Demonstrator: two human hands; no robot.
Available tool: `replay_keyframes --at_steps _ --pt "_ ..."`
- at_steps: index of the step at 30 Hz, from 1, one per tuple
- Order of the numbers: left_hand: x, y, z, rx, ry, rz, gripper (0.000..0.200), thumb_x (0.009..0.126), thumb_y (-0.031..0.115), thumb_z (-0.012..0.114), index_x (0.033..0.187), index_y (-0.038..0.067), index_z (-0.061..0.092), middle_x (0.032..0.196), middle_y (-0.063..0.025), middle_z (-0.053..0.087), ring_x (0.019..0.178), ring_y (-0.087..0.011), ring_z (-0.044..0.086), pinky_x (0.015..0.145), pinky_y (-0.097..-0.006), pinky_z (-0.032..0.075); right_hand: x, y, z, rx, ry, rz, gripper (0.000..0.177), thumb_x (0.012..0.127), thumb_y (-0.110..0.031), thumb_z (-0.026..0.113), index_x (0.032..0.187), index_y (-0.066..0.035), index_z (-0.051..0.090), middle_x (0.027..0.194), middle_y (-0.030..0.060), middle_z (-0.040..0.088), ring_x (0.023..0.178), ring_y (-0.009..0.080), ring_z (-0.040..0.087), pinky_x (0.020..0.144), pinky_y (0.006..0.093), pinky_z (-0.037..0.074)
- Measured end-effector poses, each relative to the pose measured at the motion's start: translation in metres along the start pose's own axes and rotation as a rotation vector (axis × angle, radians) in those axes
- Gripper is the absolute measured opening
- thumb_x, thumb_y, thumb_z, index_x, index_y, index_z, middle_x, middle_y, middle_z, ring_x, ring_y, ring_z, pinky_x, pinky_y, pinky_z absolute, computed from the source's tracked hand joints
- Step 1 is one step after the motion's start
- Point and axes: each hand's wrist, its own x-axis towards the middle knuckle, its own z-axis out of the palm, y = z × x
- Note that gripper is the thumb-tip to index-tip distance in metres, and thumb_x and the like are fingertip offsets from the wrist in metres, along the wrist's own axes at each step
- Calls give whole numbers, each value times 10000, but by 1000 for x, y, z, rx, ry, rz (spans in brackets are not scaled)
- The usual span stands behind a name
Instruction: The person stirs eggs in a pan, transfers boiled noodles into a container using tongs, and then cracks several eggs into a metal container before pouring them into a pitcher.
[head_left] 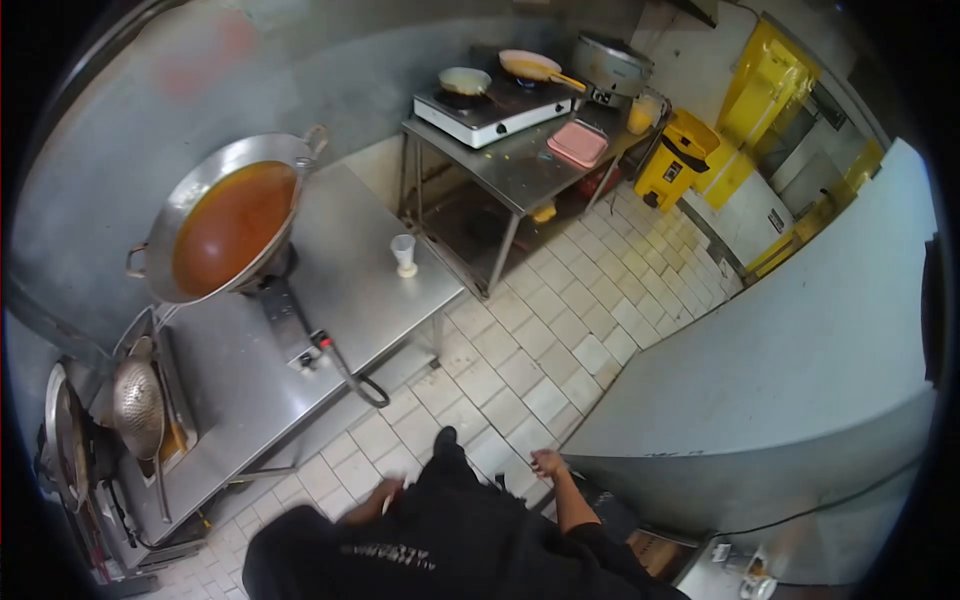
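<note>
Two bare hands hang apart in front of the person's dark clothing. The right hand [547, 463] is half open, with nothing visible in it; whether the left hand [378, 497] grips anything cannot be told. Between and ahead of them, a dark shoe [447, 437] rests on the tiled floor [520, 370], where any wet or greasy patch could cause a slip.

Just ahead of the left hand, a black hose [372, 390] loops past the edge of the steel table [330, 215]. A leg or sleeve could snag it and drag the burner [290, 320]. Beyond, ahead and to the left, a wide wok [165, 225] of orange-red liquid [225, 225] sits over that burner; a tug or knock could slop it, and, if hot, it could scald. Ahead of both hands, a clear cup [403, 252] stands near the table's far corner, easily tipped by a brush. Farthest off, a pan [530, 66] sits over a blue flame, its handle jutting sideways where it could be caught.

The left fingers are blurred and partly covered. The right forearm is partly cut off by the sleeve. Under the wok, any flame is hidden; the far pans' contents are hard to make out.
</note>
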Motion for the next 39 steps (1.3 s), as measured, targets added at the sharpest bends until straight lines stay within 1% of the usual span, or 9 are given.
replay_keyframes --at_steps 3,5,8,13,18,22,28,36,39 --pt "93 273 -1 523 279 663 587 930 543 441 1071 26 680 1012 -260 676 985 -383 655 877 -501 489 -6 -54 -88 260 119 -80 292 940 -294 587 1161 -103 609 953 63 671 745 177 643 600 358 534" --pt "1 476 -15 485 129 727 516 955 502 462 936 14 628 882 -179 671 839 -286 642 756 -431 493 -7 -79 -134 382 239 -153 248 963 -269 528 1144 -127 619 959 47 670 774 166 645 624 326 526" --pt "7 686 -12 374 165 1027 408 941 434 543 936 31 605 836 -166 669 802 -270 641 725 -432 499 20 -118 -196 499 301 -130 247 979 -287 504 1113 -124 632 956 45 672 786 158 648 635 329 519" --pt "13 904 2 28 65 1221 231 986 293 551 887 84 550 716 21 555 657 -88 513 587 -255 429 93 -233 -338 702 300 -263 288 980 -362 538 971 -98 653 965 53 679 870 163 645 720 350 516" --pt "4 978 16 -94 -130 1023 193 977 262 563 942 73 546 755 6 557 685 -86 553 592 -251 458 218 -487 -498 62 348 -856 273 988 -325 552 961 -64 626 773 -21 525 736 105 496 644 294 434" --pt "-25 1013 24 -224 -212 1015 175 959 221 592 1028 65 552 827 -4 592 718 -97 585 616 -251 482 279 -775 -547 -126 235 -1418 258 946 -212 591 1091 1 603 919 68 653 864 173 597 807 325 486" --pt "3 1104 13 -353 -115 1098 164 969 198 580 1067 71 546 935 -28 633 738 -99 590 657 -254 491 335 -1077 -528 -605 446 -1260 356 872 -351 653 1107 -91 591 1077 163 660 1053 342 619 891 425 484" --pt "26 1278 -17 -609 141 1126 166 982 215 578 1038 58 585 932 -19 613 801 -87 566 720 -256 494 375 -1177 -524 -1050 239 -1071 461 824 -378 706 1114 -41 586 1065 204 675 1031 378 640 866 461 514" --pt "56 1339 -28 -703 224 1140 174 990 227 568 1058 67 570 955 -21 604 792 -105 560 751 -252 489 398 -1169 -535 -1111 393 -1208 370 847 -292 647 1055 7 580 933 241 681 932 402 657 826 484 516"
